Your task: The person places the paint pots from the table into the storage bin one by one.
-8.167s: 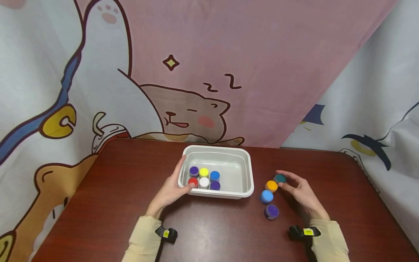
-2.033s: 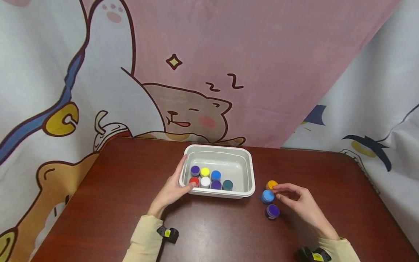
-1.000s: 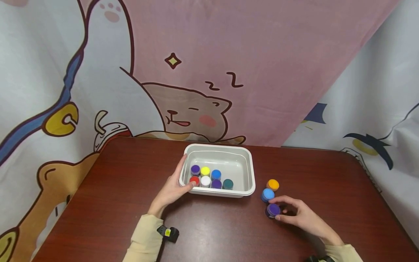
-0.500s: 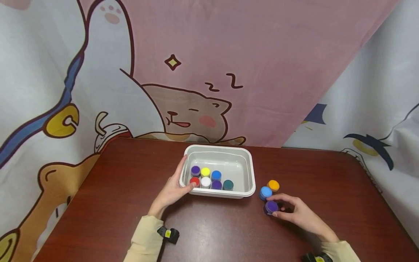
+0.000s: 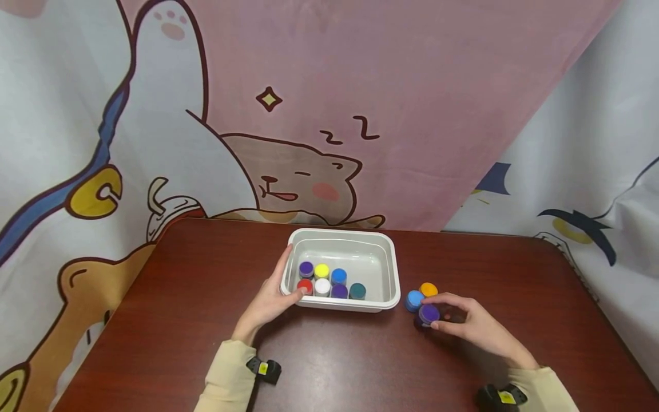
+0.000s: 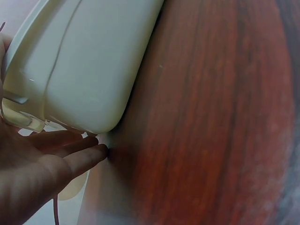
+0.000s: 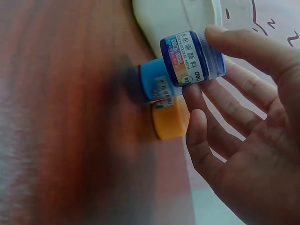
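My right hand pinches a purple-lidded paint jar between thumb and fingers; it looks tilted and raised off the table in the right wrist view. Close behind it stand a light blue paint jar and an orange one. At the tray's left end, my left hand grips the white plastic tray, thumb over the rim near the red-lidded jar and fingers along the outer wall. Jars with purple, yellow, white, blue and teal lids sit inside, toward its left and front.
The brown wooden table carries everything. A printed curtain hangs along its far edge. The tray's right part shows bare floor.
Over eight seconds, the teal jar went into the tray. My right hand moved to the purple jar and has just shifted it away from me; the light blue jar slid left. My left hand stayed.
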The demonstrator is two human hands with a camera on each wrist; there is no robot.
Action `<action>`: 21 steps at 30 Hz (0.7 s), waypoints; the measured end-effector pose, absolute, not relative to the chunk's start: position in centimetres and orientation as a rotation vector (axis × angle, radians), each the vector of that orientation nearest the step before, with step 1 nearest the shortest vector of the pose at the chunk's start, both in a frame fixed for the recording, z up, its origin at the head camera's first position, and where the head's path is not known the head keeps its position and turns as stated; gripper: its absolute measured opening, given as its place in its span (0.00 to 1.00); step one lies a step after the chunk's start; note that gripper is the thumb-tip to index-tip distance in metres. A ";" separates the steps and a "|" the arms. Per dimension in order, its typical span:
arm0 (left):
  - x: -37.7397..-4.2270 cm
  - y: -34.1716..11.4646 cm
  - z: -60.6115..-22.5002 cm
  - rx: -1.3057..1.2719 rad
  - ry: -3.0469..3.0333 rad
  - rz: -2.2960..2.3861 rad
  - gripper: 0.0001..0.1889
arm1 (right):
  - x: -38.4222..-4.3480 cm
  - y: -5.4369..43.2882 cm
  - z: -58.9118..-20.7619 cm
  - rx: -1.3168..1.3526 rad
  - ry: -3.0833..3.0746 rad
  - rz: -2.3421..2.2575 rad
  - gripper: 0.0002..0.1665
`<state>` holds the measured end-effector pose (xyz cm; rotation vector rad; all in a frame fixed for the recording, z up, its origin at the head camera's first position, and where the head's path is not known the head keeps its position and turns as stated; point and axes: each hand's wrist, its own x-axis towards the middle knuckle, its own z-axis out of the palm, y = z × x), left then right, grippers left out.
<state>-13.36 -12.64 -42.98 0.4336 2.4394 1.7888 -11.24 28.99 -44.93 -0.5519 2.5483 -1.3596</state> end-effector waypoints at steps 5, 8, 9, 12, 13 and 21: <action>-13.4 -12.6 -43.0 0.436 2.437 1.794 0.48 | -11.7 28.9 -44.3 -0.575 2.557 -1.359 0.22; -13.4 -12.6 -43.1 0.433 2.434 1.799 0.48 | -11.8 28.7 -43.9 -0.593 2.561 -1.366 0.23; -13.4 -12.6 -43.1 0.430 2.433 1.799 0.48 | -11.8 28.6 -43.8 -0.601 2.568 -1.364 0.23; -13.4 -12.6 -43.1 0.426 2.427 1.804 0.48 | -11.9 28.4 -43.5 -0.641 2.591 -1.358 0.23; -13.4 -12.6 -43.1 0.424 2.426 1.804 0.48 | -11.9 28.4 -43.4 -0.661 2.596 -1.361 0.23; -13.2 -12.7 -42.9 0.391 2.430 1.784 0.48 | -12.6 27.8 -42.8 -0.804 2.574 -1.465 0.23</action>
